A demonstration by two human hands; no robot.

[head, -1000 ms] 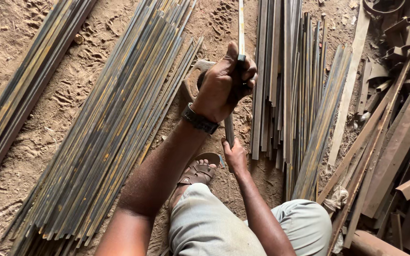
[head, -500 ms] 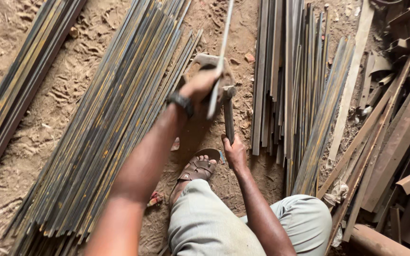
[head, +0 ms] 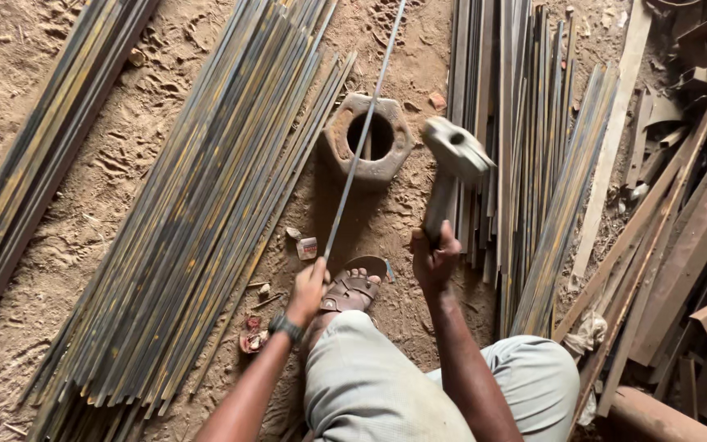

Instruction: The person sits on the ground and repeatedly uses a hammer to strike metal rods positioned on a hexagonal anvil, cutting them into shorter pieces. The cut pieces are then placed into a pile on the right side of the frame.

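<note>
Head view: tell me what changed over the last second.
The left hand slid back down the thin metal strip to its near end, uncovering the hexagonal block. The right hand raised the hammer. Both grips, the sandalled foot and the strip piles stayed.

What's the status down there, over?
Left hand gripping thin metal strip laid over hexagonal block. Right hand holding hammer raised. Nothing in the way.

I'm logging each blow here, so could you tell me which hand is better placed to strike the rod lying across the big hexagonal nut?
Probably the right hand: it grips the raised hammer beside the hexagonal nut, while the left hand holds the rod.
</note>
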